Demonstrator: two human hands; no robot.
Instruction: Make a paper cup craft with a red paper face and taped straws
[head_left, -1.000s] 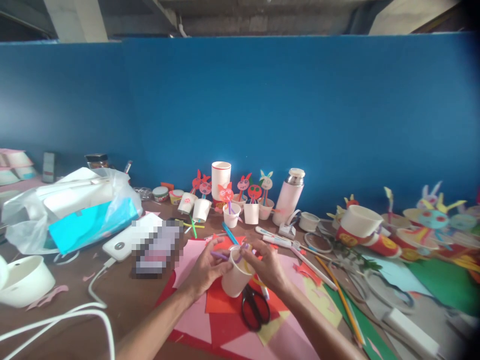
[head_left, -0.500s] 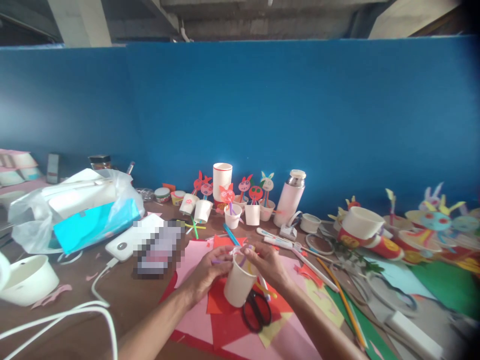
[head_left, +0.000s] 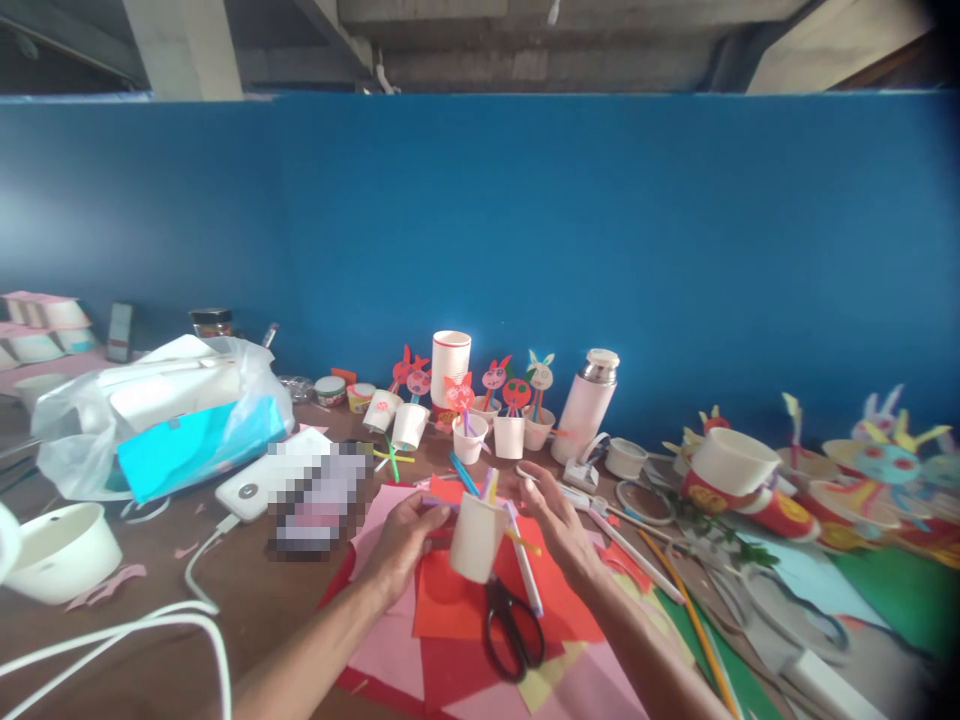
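A white paper cup (head_left: 475, 545) is in front of me, slightly tilted, over the coloured paper. Purple and yellow straw-like strips stick out of its rim and sides. My left hand (head_left: 411, 538) is closed at the cup's left side, where a purple strip runs by the thumb; whether the fingers press the strip or the cup wall is partly hidden. To the right of the cup, my right hand (head_left: 559, 520) has its fingers apart and touches nothing I can see. Black-handled scissors (head_left: 513, 630) lie just below the cup. A white marker (head_left: 525, 565) rests at its right.
Red paper (head_left: 450, 610) and pink sheets cover the table before me. Behind stand small cups with paper animal heads (head_left: 517, 393) and a pink thermos (head_left: 587, 405). At left are a plastic bag (head_left: 75, 440), a white power bank (head_left: 262, 475) and its cable. Pencils (head_left: 697, 610) lie right.
My right hand has let go of the cup's rim and moved right, its fingers spreading. The cup has tipped and risen a little, with my left hand still at it.
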